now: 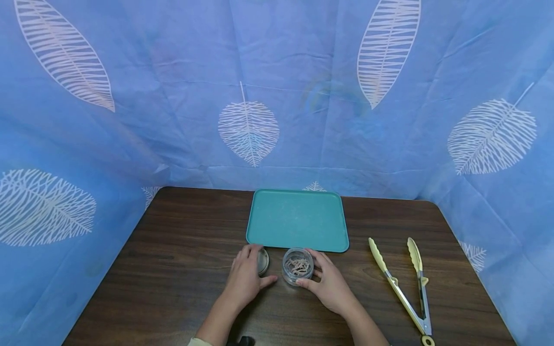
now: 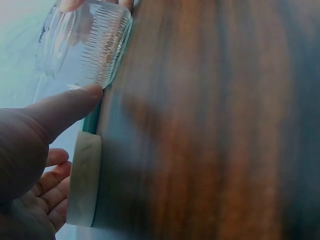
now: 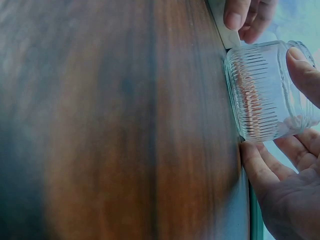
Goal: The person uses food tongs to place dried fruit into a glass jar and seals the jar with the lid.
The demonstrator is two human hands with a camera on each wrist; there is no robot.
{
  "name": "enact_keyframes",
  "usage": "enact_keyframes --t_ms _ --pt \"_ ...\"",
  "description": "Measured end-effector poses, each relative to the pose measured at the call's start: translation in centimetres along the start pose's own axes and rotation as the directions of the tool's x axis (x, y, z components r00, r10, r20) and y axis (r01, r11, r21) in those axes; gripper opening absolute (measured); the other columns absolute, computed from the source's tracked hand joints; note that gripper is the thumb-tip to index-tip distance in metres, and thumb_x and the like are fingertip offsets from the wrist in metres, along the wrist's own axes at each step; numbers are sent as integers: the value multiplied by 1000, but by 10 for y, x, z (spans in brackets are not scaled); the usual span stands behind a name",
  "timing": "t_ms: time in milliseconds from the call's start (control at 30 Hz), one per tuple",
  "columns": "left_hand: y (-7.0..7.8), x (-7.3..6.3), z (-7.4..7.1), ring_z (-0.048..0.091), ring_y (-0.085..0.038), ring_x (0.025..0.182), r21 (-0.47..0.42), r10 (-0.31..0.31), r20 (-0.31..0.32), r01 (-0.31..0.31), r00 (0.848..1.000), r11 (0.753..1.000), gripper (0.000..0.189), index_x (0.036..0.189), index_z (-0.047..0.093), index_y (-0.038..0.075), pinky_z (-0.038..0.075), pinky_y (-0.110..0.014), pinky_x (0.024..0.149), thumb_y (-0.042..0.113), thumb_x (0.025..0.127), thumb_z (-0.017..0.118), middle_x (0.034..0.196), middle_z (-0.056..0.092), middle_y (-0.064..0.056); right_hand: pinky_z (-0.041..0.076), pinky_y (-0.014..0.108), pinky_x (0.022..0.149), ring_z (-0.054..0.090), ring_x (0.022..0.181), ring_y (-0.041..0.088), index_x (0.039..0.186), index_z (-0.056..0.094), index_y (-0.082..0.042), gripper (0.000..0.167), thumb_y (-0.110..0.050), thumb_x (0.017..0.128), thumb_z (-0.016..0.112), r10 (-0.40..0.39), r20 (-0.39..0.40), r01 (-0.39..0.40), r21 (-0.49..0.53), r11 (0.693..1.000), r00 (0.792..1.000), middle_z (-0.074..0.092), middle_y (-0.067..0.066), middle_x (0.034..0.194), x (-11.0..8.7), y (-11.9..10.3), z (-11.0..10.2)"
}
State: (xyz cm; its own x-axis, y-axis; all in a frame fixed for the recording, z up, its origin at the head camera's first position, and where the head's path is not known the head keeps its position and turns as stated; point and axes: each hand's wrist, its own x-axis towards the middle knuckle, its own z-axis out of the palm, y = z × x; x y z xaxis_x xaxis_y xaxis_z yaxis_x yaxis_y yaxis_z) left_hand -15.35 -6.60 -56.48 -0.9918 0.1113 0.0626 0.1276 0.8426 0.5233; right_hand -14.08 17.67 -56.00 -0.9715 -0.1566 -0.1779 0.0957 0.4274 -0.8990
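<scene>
A clear glass jar stands upright on the table without a lid, with light brown, strip-like pieces in the bottom. My right hand holds it from the right, thumb and fingers on either side. In the right wrist view, the ribbed wall of the jar shows. Left of the jar, a round lid lies flat. My left hand is beside it, fingers loosely bent along its far side and thumb stretched toward the jar. The left wrist view shows the lid's pale rim apart from the thumb.
A teal tray lies behind the jar, near the table's back edge. Spread tongs with pale yellow tips lie on the right of the dark wooden table. A blue leaf-patterned cloth hangs around the back and sides.
</scene>
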Motion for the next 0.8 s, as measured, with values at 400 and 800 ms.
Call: enact_keyframes --t_ms 400,800 --pt "-3 0 2 65 -34 122 -10 25 -79 -26 997 1000 74 134 67 4 56 -53 105 34 76 102 131 67 -14 61 38 106 60 144 40 162 48 -16 87 -18 87 92 -4 3 4 -7 1000 1000 55 13 157 1 2 0" --pt "-8 4 1 60 -36 122 -24 -33 -123 30 992 999 80 137 63 2 56 -56 103 34 75 103 133 63 -17 60 38 108 59 145 38 161 49 -16 86 -17 86 92 -3 0 3 -7 1000 1000 56 11 154 1 3 1"
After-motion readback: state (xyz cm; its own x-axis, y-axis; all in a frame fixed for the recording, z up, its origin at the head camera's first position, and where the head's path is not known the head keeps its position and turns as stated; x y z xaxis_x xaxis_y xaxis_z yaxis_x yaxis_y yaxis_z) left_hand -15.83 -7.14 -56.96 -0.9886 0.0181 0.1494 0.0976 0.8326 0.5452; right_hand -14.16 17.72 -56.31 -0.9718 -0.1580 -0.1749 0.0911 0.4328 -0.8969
